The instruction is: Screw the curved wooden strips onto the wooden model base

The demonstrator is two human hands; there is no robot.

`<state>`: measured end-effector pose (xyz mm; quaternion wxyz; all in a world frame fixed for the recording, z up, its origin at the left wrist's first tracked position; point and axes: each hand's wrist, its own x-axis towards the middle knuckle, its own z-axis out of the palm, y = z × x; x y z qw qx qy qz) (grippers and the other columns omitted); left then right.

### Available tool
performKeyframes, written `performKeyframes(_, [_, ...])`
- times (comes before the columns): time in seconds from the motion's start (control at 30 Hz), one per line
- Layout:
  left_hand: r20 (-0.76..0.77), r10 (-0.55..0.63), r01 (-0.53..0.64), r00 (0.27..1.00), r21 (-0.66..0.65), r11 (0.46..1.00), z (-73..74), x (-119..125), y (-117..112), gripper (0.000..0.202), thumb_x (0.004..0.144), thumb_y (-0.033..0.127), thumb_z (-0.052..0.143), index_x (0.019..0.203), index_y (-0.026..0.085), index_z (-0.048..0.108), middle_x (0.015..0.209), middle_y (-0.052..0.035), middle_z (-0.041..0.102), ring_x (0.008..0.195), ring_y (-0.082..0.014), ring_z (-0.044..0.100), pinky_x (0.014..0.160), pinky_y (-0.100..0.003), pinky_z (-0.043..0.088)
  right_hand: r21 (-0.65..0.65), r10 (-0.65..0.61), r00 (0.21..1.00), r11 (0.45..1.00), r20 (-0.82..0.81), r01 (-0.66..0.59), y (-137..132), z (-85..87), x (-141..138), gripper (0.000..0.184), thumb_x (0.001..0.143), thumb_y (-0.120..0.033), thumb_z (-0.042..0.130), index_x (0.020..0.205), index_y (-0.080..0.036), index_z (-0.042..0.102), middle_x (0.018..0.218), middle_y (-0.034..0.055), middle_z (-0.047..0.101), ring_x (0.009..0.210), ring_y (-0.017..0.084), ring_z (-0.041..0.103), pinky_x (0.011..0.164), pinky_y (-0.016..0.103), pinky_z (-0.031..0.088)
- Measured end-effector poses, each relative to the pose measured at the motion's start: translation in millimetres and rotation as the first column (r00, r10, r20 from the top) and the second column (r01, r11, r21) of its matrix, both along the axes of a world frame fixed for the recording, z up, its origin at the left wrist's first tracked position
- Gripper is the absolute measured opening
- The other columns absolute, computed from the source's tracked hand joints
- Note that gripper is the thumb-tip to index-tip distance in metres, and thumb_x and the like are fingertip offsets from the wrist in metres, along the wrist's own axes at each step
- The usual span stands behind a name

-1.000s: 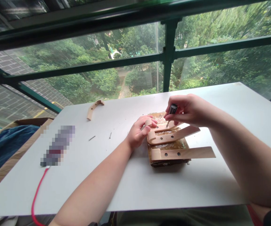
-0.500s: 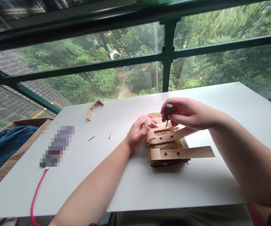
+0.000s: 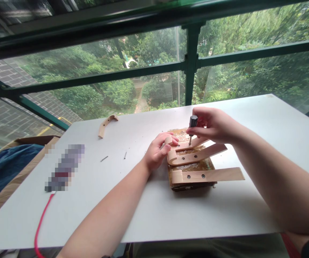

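Observation:
My right hand [image 3: 215, 123] grips a small screwdriver [image 3: 193, 122] with a dark handle. Its tip meets a screw in the far wooden hook [image 3: 184, 145], which lies on a worn brown board [image 3: 190, 167]. Closed around the left, upturned end of that hook is my left hand [image 3: 156, 152], its thumb pressed against the wood. Two more pale hooks, a middle one [image 3: 189, 157] and a near one [image 3: 221, 175], lie across the board, each with two dark screw heads showing. Part of the far hook's right end is hidden behind my right hand.
A loose wooden hook [image 3: 105, 126] lies at the back left of the white table [image 3: 95, 200]. Two loose screws, one left [image 3: 104, 158] and one right [image 3: 125, 155], rest nearby. A blurred-out object [image 3: 67, 168] with a red cable [image 3: 42, 218] sits at left, beside a cardboard box [image 3: 22, 172].
My right hand has shifted slightly up and right, its fingers now higher on the screwdriver handle. The screwdriver's tip stays at the same screw. My left hand has not moved.

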<state>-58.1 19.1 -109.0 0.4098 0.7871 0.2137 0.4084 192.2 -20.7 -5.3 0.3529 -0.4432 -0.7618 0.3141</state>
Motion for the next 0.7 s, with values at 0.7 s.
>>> performKeyframes(0.7, [0.019,0.014,-0.014,1.0,-0.018,1.0,-0.4,0.4,-1.3,0.039,0.094,0.053,0.053,0.098,0.02,0.073,0.115,-0.0119,0.07,0.128,-0.0314,0.055,0.117,-0.054,0.037,-0.147,0.232,0.966,0.958,-0.11,-0.247,-10.7,14.2,4.3,0.016,0.093,-0.02,0.056,0.108,-0.021,0.063,0.102,0.0055,0.073,0.079,0.016,0.071,0.072,0.033,0.062])
